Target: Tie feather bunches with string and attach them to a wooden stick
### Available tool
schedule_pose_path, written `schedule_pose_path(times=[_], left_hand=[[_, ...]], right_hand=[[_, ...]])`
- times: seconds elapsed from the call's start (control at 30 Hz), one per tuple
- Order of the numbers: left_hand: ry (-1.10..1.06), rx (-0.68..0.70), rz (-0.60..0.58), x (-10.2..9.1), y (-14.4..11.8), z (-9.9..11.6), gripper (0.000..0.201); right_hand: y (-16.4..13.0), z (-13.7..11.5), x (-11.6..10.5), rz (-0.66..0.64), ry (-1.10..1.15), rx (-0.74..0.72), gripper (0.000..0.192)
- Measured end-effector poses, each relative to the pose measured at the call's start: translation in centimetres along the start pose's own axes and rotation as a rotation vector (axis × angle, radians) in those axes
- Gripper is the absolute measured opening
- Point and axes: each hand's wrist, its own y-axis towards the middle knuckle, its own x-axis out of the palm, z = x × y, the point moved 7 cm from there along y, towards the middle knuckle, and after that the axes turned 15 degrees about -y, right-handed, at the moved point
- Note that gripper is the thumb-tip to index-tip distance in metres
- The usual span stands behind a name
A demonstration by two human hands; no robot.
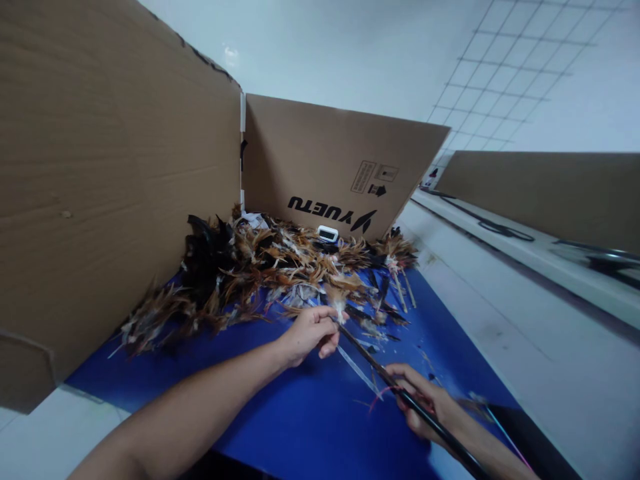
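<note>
- The left hand [311, 333] is out over the blue sheet, its fingers curled together and pinched on the tip of a thin black rod [400, 390], right where a small pale feather tuft [340, 308] sits at the rod's end.
- The right hand [425, 403] is lower and nearer the person, closed round the same thin black rod further down its length; the rod runs slanting from the left hand's fingertips, through the right hand, and off the bottom edge of the view.
- The rod lies just above the blue sheet, tilted rather than flat, with its upper end touching the front edge of the feather heap.
- A loose heap of brown, tan and black feathers [270, 267] is spread across the far part of the blue sheet, darker feathers bunched on its left side, paler ones strewn toward the hands.
- The blue table covering [300, 413] lies under everything, dotted with stray wisps.
- Tall brown cardboard panels [110, 167] stand round the heap on the left and at the back; the back panel carries black upside-down lettering.
- A small white device [328, 233] sits at the foot of the back panel, just behind the feathers.
- A white bench [525, 333] runs along the right.
</note>
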Motion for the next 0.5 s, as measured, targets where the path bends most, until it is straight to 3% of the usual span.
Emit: schedule_pose_path(times=[0.27,0.5], left_hand=[[0.008,-0.003,-0.028,0.3,-0.2,0.0,0.040],[-0.028,-0.023,-0.042,0.4,-0.2,-0.1,0.041]], right_hand=[[-0.3,-0.5,-0.8,0.105,0.039,0.002,0.038],[0.1,0.8,-0.3,0.095,-0.001,0.015,0.042]])
